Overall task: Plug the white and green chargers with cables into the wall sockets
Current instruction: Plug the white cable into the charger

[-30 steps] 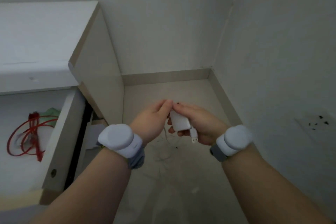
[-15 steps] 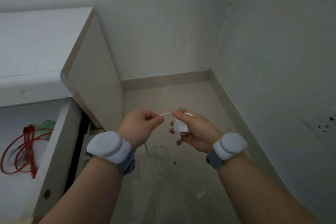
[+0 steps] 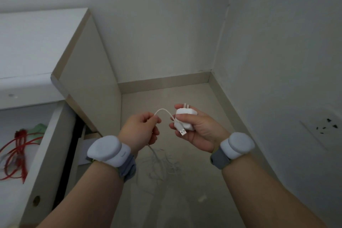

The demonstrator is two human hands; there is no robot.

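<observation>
Drawer (image 3: 46, 153): open at your far left, with a red cable (image 3: 16, 146) coiled inside and something green (image 3: 38, 129) behind it.
Left hand (image 3: 140, 131): your fingers are curled closed, pinching the white cable (image 3: 162, 112), which arcs right toward the charger and also trails down below your fist.
White charger (image 3: 185, 119): gripped in your right hand (image 3: 199, 131), prongs pointing up and away, USB plug (image 3: 181, 130) loose against your palm.
Wall socket (image 3: 327, 126): low on the right wall, well apart from the charger.
</observation>
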